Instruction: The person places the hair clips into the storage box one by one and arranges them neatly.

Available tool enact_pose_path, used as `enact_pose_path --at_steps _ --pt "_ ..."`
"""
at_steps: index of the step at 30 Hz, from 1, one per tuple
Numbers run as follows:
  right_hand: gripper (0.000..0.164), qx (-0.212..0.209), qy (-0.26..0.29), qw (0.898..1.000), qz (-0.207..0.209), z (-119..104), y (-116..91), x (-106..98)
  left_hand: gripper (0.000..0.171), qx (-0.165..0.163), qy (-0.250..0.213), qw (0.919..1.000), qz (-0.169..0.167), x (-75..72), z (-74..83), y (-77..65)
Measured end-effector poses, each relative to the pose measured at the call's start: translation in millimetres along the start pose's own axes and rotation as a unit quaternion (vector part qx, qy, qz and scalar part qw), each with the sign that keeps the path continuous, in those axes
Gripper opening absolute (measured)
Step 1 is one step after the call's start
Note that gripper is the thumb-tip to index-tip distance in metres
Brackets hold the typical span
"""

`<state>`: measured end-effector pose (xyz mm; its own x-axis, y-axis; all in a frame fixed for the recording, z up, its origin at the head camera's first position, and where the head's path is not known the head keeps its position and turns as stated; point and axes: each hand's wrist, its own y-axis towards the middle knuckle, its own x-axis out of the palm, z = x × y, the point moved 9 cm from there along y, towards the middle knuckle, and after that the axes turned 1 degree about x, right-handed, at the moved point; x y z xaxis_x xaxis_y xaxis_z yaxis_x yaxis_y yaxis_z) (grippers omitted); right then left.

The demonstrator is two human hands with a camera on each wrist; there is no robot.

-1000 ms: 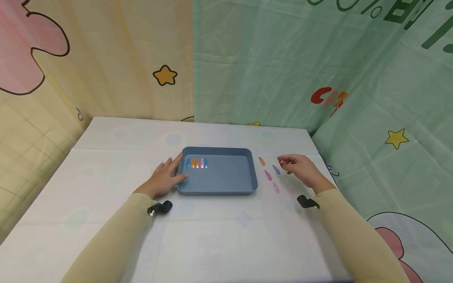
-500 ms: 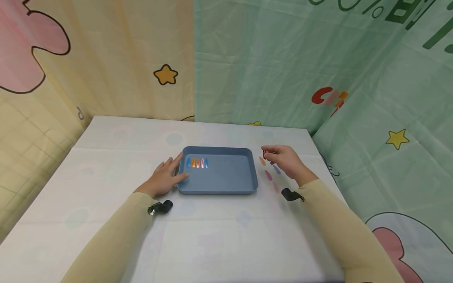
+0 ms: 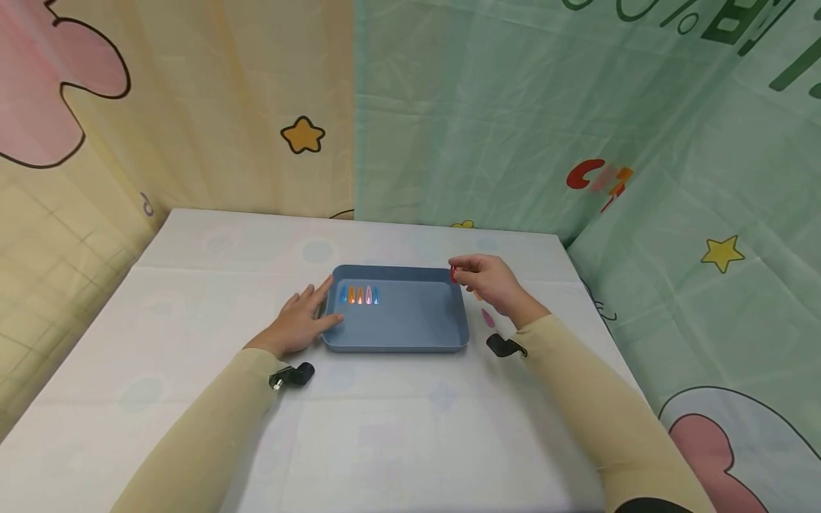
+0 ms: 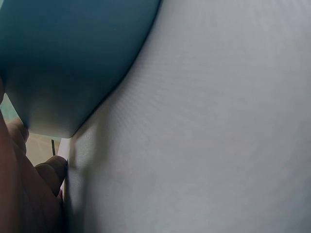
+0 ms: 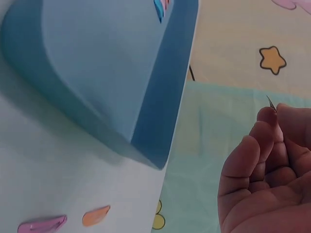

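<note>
A blue-grey tray point(image 3: 410, 324) lies on the white-covered table. Inside it, toward the upper left, several snap hair clips point(image 3: 360, 295) in blue, orange and pink stand in an upright row. My left hand point(image 3: 296, 322) rests with spread fingers against the tray's left side, its thumb over the rim. My right hand point(image 3: 495, 285) pinches a red snap hair clip point(image 3: 453, 274) between thumb and fingers at the tray's upper right corner. Only a thin edge of that clip shows in the right wrist view, where my right hand point(image 5: 267, 179) is above the table.
To the right of the tray lie a pink hair clip point(image 3: 488, 318) and an orange hair clip point(image 5: 96, 215), the latter mostly covered by my hand in the head view. Printed curtains point(image 3: 487, 128) hang behind the table and at both sides.
My right hand has moved left with the red hair clip, from above the loose clips to the tray's upper right corner. My left hand has stayed at the tray.
</note>
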<state>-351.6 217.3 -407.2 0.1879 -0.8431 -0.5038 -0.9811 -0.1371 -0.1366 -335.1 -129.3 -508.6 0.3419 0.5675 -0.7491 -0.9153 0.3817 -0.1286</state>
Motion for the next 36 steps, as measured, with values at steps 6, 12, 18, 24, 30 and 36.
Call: enact_pose_path --at_steps 6,12,18,24,30,36 --pt "0.037 0.002 0.006 1.0 0.003 -7 6 10 0.092 -0.001 -0.004 1.0 0.001 0.1 -0.7 0.3" --pt "0.037 0.003 0.014 1.0 0.007 -11 10 18 0.092 0.001 -0.001 1.0 0.001 0.7 -0.8 0.7" --pt "0.036 0.01 0.023 1.0 0.008 -12 14 23 0.092 0.0 0.0 1.0 0.002 0.7 -1.7 1.3" --pt "0.037 0.004 0.019 1.0 0.005 -17 16 31 0.092 -0.008 -0.001 1.0 0.001 0.7 -2.2 1.0" --pt "0.034 0.014 0.03 0.999 0.002 -19 21 40 0.092 -0.005 -0.003 1.0 0.003 0.9 -2.6 1.1" --pt "0.032 0.015 0.031 0.999 0.0 -21 26 49 0.092 -0.005 -0.003 1.0 0.005 0.5 -2.6 0.9"
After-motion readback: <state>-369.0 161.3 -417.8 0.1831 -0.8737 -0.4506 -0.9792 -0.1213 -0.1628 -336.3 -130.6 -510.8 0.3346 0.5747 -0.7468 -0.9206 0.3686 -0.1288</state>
